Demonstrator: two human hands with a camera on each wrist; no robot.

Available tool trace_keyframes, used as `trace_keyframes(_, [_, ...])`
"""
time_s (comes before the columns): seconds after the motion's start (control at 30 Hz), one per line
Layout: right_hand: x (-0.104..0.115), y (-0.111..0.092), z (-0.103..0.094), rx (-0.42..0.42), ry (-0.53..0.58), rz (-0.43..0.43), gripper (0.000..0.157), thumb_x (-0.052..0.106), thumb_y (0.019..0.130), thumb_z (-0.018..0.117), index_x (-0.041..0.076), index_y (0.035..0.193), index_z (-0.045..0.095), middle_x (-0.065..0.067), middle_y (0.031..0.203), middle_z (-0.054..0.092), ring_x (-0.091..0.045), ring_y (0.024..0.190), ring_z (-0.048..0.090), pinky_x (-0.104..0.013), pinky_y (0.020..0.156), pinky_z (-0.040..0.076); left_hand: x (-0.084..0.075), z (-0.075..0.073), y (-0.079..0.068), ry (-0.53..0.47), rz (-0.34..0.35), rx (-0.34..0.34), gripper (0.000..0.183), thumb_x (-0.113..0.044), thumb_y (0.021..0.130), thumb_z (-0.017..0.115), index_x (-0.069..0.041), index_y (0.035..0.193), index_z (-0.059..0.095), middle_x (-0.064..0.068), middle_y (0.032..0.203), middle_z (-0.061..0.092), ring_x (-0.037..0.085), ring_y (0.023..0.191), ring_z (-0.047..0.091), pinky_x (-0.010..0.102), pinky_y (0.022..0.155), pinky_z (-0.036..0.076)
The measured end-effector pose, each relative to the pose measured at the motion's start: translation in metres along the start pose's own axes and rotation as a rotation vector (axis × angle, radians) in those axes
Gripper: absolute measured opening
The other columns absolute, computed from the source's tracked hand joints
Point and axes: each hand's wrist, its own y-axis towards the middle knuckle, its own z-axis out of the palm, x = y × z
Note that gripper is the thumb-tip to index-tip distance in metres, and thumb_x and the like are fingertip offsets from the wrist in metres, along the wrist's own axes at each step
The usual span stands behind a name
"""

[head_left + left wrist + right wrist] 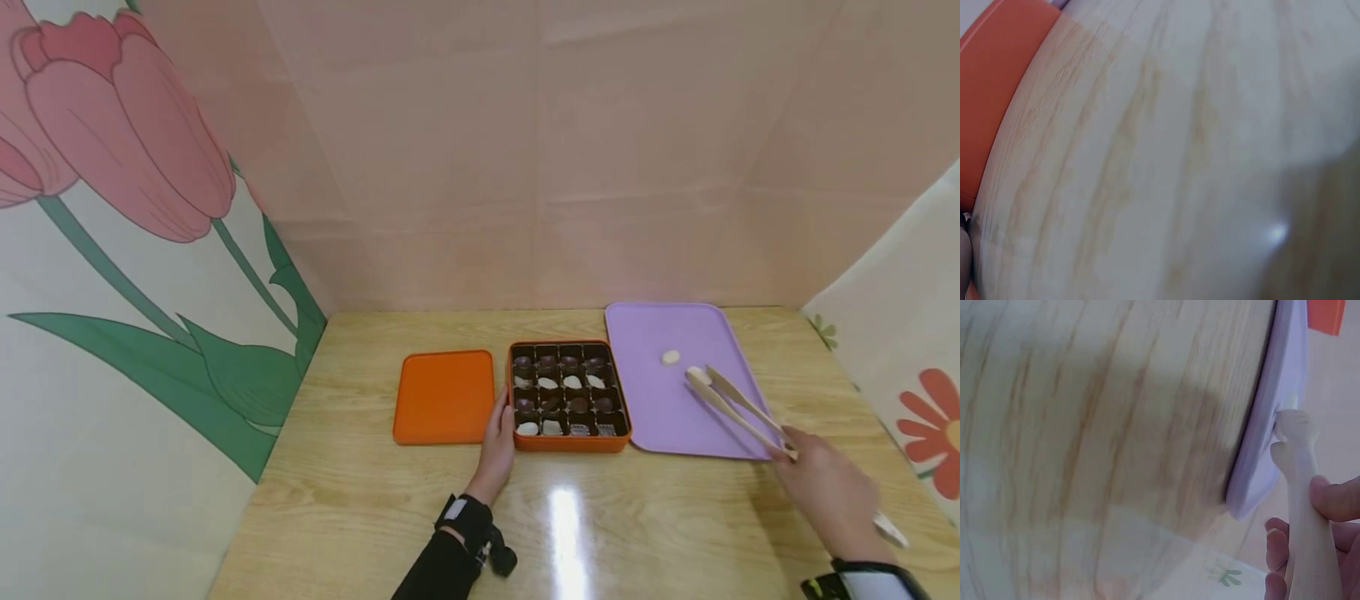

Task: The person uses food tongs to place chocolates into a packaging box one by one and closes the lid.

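Note:
An orange box [572, 445] holds a dark divided insert with several dark and white chocolates in its compartments. Against the box's left side lies my left hand [497, 448], its fingers stretched along the wall; the left wrist view catches only a sliver of it beside the box [997, 81]. My right hand [828, 492] grips pale tongs [738, 408] over the purple tray [652, 425]. At the tongs' tips is a white chocolate [699, 375]; whether it is lifted I cannot tell. Another white chocolate [671, 357] lies farther back on the tray. The right wrist view shows the tongs [1310, 531] between thumb and fingers.
A flat orange lid [444, 398] lies left of the box. The purple tray touches or nearly touches the box's right side. Behind the wooden table [337, 500] hangs a pinkish cloth [450, 167], with flower-printed cloth on both sides.

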Motion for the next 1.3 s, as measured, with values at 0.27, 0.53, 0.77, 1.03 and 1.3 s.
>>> trace_keyframes(0.27, [0.001, -0.002, 0.004, -0.028, 0.015, 0.007, 0.05, 0.021, 0.085, 0.06, -0.008, 0.125, 0.052, -0.037, 0.109, 0.061, -0.046, 0.073, 0.059, -0.052, 0.045, 0.04, 0.0, 0.001, 0.0, -0.007, 0.029, 0.002, 0.058, -0.05, 0.099, 0.028, -0.028, 0.152, 0.019, 0.001, 0.16, 0.018, 0.024, 0.142, 0.021, 0.057, 0.115, 0.024])
trace_keyframes(0.53, [0.0, -0.015, 0.004, -0.037, 0.036, 0.008, 0.053, 0.035, 0.09, 0.057, -0.002, 0.127, 0.054, -0.037, 0.119, 0.058, -0.056, 0.091, 0.055, -0.059, 0.054, 0.04, -0.002, 0.001, -0.001, -0.01, 0.033, 0.013, 0.056, -0.047, 0.101, 0.027, -0.028, 0.152, 0.018, 0.003, 0.161, 0.016, 0.023, 0.142, 0.018, 0.056, 0.116, 0.022])
trace_keyframes(0.77, [0.03, -0.04, -0.01, -0.137, 0.119, -0.147, 0.052, 0.041, 0.089, 0.059, 0.002, 0.123, 0.061, -0.029, 0.09, 0.071, -0.03, 0.053, 0.057, -0.037, 0.036, 0.032, -0.002, 0.001, -0.001, -0.026, 0.021, 0.006, 0.055, -0.044, 0.101, 0.028, -0.026, 0.153, 0.018, 0.004, 0.161, 0.017, 0.024, 0.142, 0.019, 0.057, 0.116, 0.022])
trace_keyframes(1.03, [0.082, -0.058, -0.028, -0.21, 0.113, -0.387, 0.036, 0.027, 0.082, 0.068, 0.014, 0.116, 0.066, 0.004, 0.055, 0.054, -0.006, 0.046, 0.039, -0.029, 0.038, 0.029, -0.018, -0.003, -0.009, -0.03, 0.018, 0.019, 0.054, -0.038, 0.103, 0.029, -0.022, 0.153, 0.017, 0.008, 0.161, 0.016, 0.027, 0.142, 0.018, 0.058, 0.116, 0.021])
trace_keyframes(1.3, [0.114, -0.058, -0.032, -0.249, 0.046, -0.568, 0.038, 0.02, 0.072, 0.074, 0.016, 0.109, 0.069, -0.008, 0.094, 0.077, -0.028, 0.074, 0.068, -0.049, 0.051, 0.052, -0.031, -0.004, -0.014, -0.017, 0.005, 0.034, 0.052, -0.032, 0.104, 0.028, -0.017, 0.153, 0.017, 0.012, 0.16, 0.017, 0.029, 0.142, 0.02, 0.058, 0.115, 0.024])
